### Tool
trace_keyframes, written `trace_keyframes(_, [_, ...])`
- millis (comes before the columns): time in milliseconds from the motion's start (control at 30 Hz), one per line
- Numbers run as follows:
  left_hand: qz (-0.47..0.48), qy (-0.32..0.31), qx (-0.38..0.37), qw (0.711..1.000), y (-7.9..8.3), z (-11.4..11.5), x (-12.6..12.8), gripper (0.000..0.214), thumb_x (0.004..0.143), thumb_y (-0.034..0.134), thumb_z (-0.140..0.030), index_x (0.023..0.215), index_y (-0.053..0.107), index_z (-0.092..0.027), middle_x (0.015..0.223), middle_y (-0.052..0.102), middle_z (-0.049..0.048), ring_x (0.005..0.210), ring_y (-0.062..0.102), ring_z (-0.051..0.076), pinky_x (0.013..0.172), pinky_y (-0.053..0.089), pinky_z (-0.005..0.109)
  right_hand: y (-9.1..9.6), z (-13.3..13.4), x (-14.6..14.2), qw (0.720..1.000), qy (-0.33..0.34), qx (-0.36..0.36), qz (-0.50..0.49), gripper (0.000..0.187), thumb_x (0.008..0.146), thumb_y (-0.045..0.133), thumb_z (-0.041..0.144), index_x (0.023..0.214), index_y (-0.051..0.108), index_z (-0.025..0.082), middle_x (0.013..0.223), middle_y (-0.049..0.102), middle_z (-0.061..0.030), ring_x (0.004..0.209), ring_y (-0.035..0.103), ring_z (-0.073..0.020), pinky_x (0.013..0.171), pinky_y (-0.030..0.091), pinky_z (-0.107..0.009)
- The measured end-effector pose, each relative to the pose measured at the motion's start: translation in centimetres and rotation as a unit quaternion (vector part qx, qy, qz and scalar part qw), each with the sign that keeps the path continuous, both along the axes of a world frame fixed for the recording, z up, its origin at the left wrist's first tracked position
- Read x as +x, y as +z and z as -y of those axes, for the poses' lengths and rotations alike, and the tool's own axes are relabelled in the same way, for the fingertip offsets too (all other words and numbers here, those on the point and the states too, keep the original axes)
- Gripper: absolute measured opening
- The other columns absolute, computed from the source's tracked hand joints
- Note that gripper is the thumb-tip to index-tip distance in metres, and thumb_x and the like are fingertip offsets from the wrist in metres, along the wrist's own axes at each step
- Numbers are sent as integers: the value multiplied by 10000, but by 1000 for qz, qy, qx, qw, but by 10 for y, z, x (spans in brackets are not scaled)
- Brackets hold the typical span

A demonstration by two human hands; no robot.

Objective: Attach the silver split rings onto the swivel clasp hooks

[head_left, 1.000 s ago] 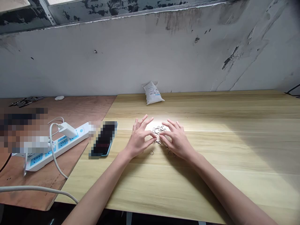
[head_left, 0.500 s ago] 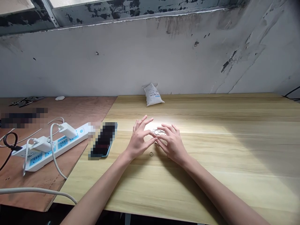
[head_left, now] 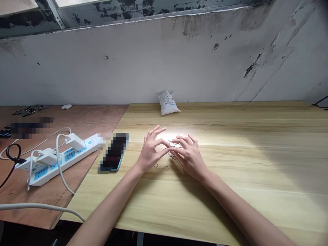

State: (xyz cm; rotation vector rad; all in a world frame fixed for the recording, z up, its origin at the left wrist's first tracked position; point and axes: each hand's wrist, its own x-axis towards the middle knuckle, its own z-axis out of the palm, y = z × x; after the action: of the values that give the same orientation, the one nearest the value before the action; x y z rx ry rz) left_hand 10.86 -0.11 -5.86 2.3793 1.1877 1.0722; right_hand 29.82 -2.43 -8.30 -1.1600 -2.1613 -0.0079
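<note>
My left hand pinches with thumb and index finger while its other fingers stay raised. My right hand has its thumb and index fingertips brought together against those of the left. Whatever lies between the fingertips is too small to make out. Just behind and below them is a loose cluster of small metal rings, partly covered by the right hand. One single ring lies on the table nearer to me. Another ring shows beside the left palm, and a third ring peeks out under the right hand.
A white printed packet stands near the wall. To the left, a phone lies on the pale wooden table. A white power strip with plugged-in chargers and cables occupies the reddish board.
Both hands keep their fingertips together, with the left thumb and fingers shifted only slightly. The ring beside the left palm has come into sight. The whole view has moved a little.
</note>
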Motion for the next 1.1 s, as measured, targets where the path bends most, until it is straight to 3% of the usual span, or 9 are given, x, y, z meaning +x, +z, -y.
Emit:
trace_keyframes(167, [38,-10,-59,997,-2,-3,-3,153,810,733,-344,936,711,-261,1376,559,36,1402,343,266,1141,284,547,1,-1,5,1000,12,6,-10,220,977,495,308,977,715,302,1153,680,-26,1185,525,-240,1105,246,-548])
trace_keyframes(300, [65,-55,-100,991,-3,-4,-4,73,824,719,-330,848,753,-271,1349,582,26,1403,345,265,1147,285,553,2,-2,6,999,21,3,-32,204,966,523,299,1004,721,329,1136,684,-20,1169,534,-232,1103,244,-541])
trace_keyframes(467, [98,-78,-133,983,1,-8,-10,93,835,708,-335,847,753,-255,1395,541,40,1390,388,262,1143,325,536,9,-3,8,984,88,-100,-119,194,953,549,309,971,742,296,1166,664,-51,1090,579,-217,1017,395,-467])
trace_keyframes(567, [38,-77,-83,993,4,-9,-14,108,857,680,-328,831,743,-243,1425,513,39,1404,365,270,1137,330,547,16,-4,14,967,114,-174,-147,204,945,555,346,957,753,296,1204,640,-59,1140,561,-236,1010,419,-471])
trace_keyframes(700, [-120,-67,83,987,3,-5,-9,142,882,633,-266,768,715,-243,1351,581,13,1417,337,266,1194,178,581,19,-4,20,948,116,-244,-170,271,947,533,398,868,764,281,1213,622,-59,1196,523,-264,1022,408,-491])
trace_keyframes(767, [-175,-62,142,972,0,-4,-5,175,903,582,-219,783,707,-245,1318,603,13,1406,362,249,1212,129,563,15,-4,20,945,115,-258,-164,298,957,511,393,837,758,278,1209,621,-50,1217,507,-265,1031,394,-489])
trace_keyframes(833, [-203,-56,152,966,-2,-6,-7,180,918,562,-237,819,712,-253,1321,596,20,1389,387,248,1209,139,555,8,-7,19,959,97,-228,-139,285,955,517,379,830,751,275,1182,633,-50,1190,516,-266,1023,382,-498])
trace_keyframes(967, [-221,-47,57,972,2,-17,-31,182,876,638,-378,992,709,-256,1326,572,65,1321,434,283,1122,312,539,-8,-16,21,990,12,-115,-75,231,941,542,321,835,731,241,1077,660,-68,1056,560,-251,972,375,-498])
trace_keyframes(1100, [-218,-57,-84,971,14,-21,-57,182,874,629,-405,914,711,-247,1199,604,52,1132,553,248,989,429,464,-11,-23,29,996,-21,-82,-27,237,944,531,317,837,724,231,1057,656,-78,1025,569,-244,953,371,-479])
